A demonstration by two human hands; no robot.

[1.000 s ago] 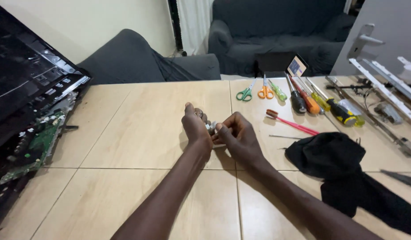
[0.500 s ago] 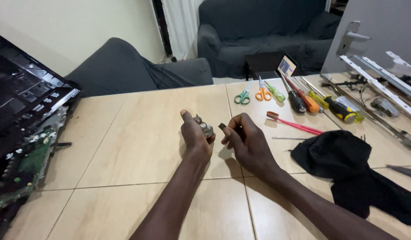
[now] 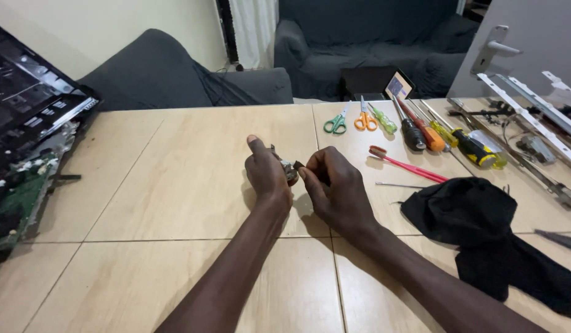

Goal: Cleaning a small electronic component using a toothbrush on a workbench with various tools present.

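A big tan table (image 3: 174,185) fills most of the view. Behind it stand a dark grey sofa (image 3: 359,43) and a grey armchair (image 3: 168,80).

On the left edge of the table lies a big black screen panel (image 3: 26,111), with a green circuit board (image 3: 17,197) under it. On the right lie long metal strips (image 3: 532,123) and a black cloth (image 3: 483,228).

The left hand (image 3: 268,176) is in the middle of the table. It is curled around a small metal part (image 3: 288,168), with the thumb sticking up. The right hand (image 3: 335,188) is just beside it. Its fingers are pinched close together at the small metal part, and something tiny and dark shows at the fingertips. I cannot tell what it is. The two hands almost touch.

Behind the hands is a row of tools. There are screwdrivers (image 3: 427,132) with black, orange and yellow handles. Next to them lie green scissors (image 3: 336,123) and orange scissors (image 3: 364,120). A pink toothbrush (image 3: 405,166) lies near the right hand, and a thin metal pin (image 3: 393,184) lies just in front of it.
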